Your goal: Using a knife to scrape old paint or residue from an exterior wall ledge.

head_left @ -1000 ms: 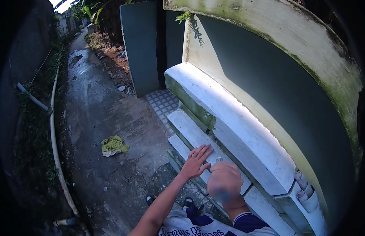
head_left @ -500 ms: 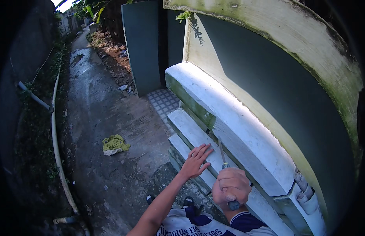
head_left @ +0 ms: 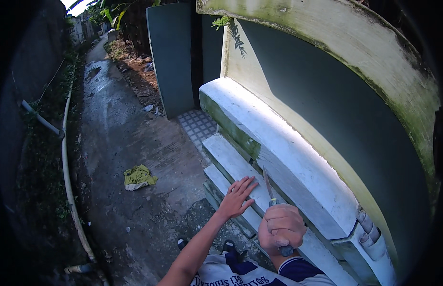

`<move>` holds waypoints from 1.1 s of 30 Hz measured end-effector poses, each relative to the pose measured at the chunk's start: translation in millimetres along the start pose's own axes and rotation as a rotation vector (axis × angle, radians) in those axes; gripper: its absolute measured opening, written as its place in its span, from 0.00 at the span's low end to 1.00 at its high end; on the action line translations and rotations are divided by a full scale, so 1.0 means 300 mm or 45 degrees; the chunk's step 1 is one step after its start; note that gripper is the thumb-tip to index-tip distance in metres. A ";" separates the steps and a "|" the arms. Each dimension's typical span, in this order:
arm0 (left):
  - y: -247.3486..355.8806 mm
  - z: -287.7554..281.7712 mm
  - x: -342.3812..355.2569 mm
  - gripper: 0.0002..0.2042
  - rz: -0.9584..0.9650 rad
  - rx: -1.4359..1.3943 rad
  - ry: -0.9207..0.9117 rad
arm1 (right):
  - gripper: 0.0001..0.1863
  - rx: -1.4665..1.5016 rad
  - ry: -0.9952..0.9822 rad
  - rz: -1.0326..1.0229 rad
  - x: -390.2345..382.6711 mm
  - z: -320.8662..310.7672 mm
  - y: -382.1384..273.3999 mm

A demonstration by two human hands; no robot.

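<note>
My right hand is wrapped round the dark grey handle of a thin metal-bladed tool with a pale yellow collar. Its blade points up and away from me, its tip at or near the lower front of a thick white ledge, where green growth covers part of the face. My left hand lies flat with fingers spread on a white step below that ledge. More step-like slabs sit beneath, partly hidden by my arms.
A curved wall rises behind the ledge. A tiled patch lies by a grey-blue partition. On the concrete path are a crumpled yellow-green cloth and, along its left side, a long pipe with plants.
My right hand, blurred a second ago, has moved slightly right, and the tool's blade now shows clearly. Over the last half second it has barely moved. My left hand stays in place.
</note>
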State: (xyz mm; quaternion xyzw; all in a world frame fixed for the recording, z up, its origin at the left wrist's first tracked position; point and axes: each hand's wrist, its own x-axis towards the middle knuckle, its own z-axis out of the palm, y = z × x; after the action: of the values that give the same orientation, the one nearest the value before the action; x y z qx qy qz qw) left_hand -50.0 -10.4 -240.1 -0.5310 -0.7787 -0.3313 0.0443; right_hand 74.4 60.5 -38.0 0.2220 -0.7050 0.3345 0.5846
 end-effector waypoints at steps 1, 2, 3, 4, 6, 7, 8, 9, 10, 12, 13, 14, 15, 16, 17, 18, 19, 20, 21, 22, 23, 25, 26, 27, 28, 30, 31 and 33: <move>0.010 0.002 -0.009 0.31 -0.010 -0.007 -0.004 | 0.16 0.003 -0.007 0.001 0.003 0.022 0.022; 0.020 0.010 -0.003 0.31 0.001 -0.020 -0.002 | 0.17 -0.010 0.078 -0.019 0.010 0.058 0.072; 0.018 0.013 0.010 0.31 0.011 0.009 -0.030 | 0.17 -0.027 0.165 -0.041 0.028 0.087 0.110; 0.021 0.018 0.021 0.31 0.020 0.039 -0.058 | 0.20 -0.158 0.133 -0.010 0.053 0.100 0.121; 0.029 0.007 -0.008 0.31 0.012 0.005 -0.035 | 0.19 -0.102 0.175 0.021 0.022 0.069 0.039; 0.040 0.014 0.031 0.31 0.042 -0.055 0.002 | 0.19 -0.085 0.204 0.026 0.029 0.024 0.004; 0.045 0.029 0.042 0.31 0.052 -0.064 -0.004 | 0.19 -0.150 0.098 0.003 0.041 -0.017 -0.033; 0.055 0.037 0.051 0.31 0.064 -0.079 -0.009 | 0.19 -0.169 0.094 0.005 0.054 -0.018 -0.030; 0.029 0.019 0.021 0.31 0.039 -0.040 0.016 | 0.19 -0.152 0.161 0.039 0.063 0.031 -0.007; 0.015 0.003 0.005 0.31 0.029 -0.012 0.040 | 0.19 -0.053 0.224 0.079 0.076 0.099 0.062; 0.024 0.001 0.017 0.31 0.040 0.005 0.025 | 0.19 -0.068 0.222 0.075 0.083 0.086 0.047; 0.034 0.000 0.025 0.31 0.050 0.024 0.010 | 0.19 -0.048 0.220 0.047 0.088 0.067 0.019; 0.029 0.000 0.023 0.31 0.046 0.031 0.013 | 0.19 -0.006 0.222 0.021 0.083 0.055 0.000; 0.029 0.002 0.017 0.31 0.028 -0.004 -0.001 | 0.19 -0.003 0.163 0.047 0.063 0.015 -0.038; 0.023 0.001 0.013 0.31 0.009 -0.037 -0.014 | 0.19 0.009 0.166 0.046 0.067 0.033 -0.012; 0.012 -0.007 -0.005 0.31 0.006 0.006 0.021 | 0.20 0.054 0.220 0.084 0.068 0.066 0.022; 0.035 0.013 0.025 0.31 0.045 -0.023 0.019 | 0.20 0.030 0.267 0.095 0.096 0.064 0.059; 0.058 0.034 0.055 0.31 0.087 -0.028 0.006 | 0.20 -0.021 0.261 0.126 0.125 0.071 0.098; 0.048 0.036 0.058 0.31 0.095 0.005 -0.006 | 0.20 -0.020 0.270 0.122 0.116 0.063 0.083; 0.038 0.007 0.037 0.31 0.048 0.052 -0.027 | 0.20 -0.019 0.253 0.061 0.087 0.072 0.050; 0.009 -0.001 0.010 0.31 0.022 0.079 -0.029 | 0.19 -0.018 0.237 -0.001 0.059 0.072 0.009; 0.022 0.006 -0.011 0.31 -0.003 -0.032 0.010 | 0.19 0.090 0.117 0.096 0.064 0.030 -0.041; 0.010 0.005 -0.010 0.31 0.004 -0.013 0.029 | 0.19 0.005 0.162 0.102 0.085 0.061 -0.019; 0.025 0.008 0.002 0.31 0.019 -0.028 0.030 | 0.19 -0.111 0.205 0.100 0.117 0.077 -0.004; 0.040 0.023 0.031 0.31 0.049 -0.003 -0.005 | 0.19 -0.079 0.223 0.091 0.116 0.091 0.058; 0.054 0.005 0.044 0.31 0.073 0.011 -0.012 | 0.18 -0.053 0.210 0.074 0.099 0.057 0.020; 0.029 0.004 0.032 0.31 0.057 0.028 -0.006 | 0.18 0.012 0.196 0.053 0.085 0.059 0.004; 0.011 0.024 0.000 0.31 0.007 -0.051 0.012 | 0.18 0.087 0.228 0.067 0.069 0.063 -0.020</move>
State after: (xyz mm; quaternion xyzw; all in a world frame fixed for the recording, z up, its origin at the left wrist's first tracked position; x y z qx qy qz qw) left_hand -45.3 -5.7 -244.1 -0.5323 -0.7702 -0.3493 0.0383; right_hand 61.4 44.3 -18.5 0.1925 -0.6436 0.3923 0.6284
